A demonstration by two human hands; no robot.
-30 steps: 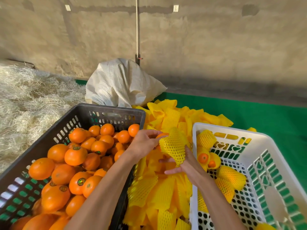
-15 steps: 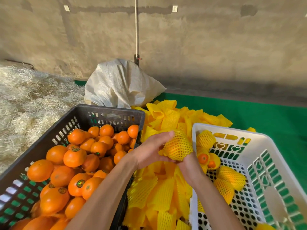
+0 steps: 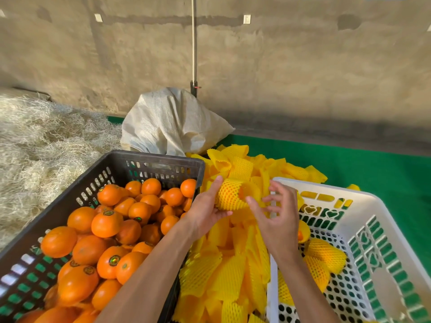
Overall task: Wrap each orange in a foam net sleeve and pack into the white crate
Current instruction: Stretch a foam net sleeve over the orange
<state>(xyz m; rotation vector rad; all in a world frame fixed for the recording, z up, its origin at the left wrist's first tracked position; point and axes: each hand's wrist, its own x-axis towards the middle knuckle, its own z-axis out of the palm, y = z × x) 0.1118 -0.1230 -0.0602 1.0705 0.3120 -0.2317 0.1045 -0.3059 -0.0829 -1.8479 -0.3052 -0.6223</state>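
Observation:
My left hand (image 3: pixel 206 212) holds an orange wrapped in a yellow foam net sleeve (image 3: pixel 229 194) above the gap between the two crates, thumb under it and fingers behind it. A bit of orange skin shows at the sleeve's open right end. Just to the right of that end is my right hand (image 3: pixel 276 214), fingers spread and loosely bent, holding nothing. The white crate (image 3: pixel 326 190) stands at the right with several wrapped oranges (image 3: pixel 325 255) in its near left part. Bare oranges (image 3: pixel 106 223) fill the black crate (image 3: pixel 154 157) at the left.
A heap of loose yellow foam sleeves (image 3: pixel 224 273) lies between and behind the crates on a green mat (image 3: pixel 363 166). A white woven sack (image 3: pixel 172 122) leans by the concrete wall behind. Pale straw (image 3: pixel 37 148) covers the ground at the left.
The sleeve now covers the orange. My right hand has let go of it and opened to the right, while my left hand keeps hold and has turned it sideways.

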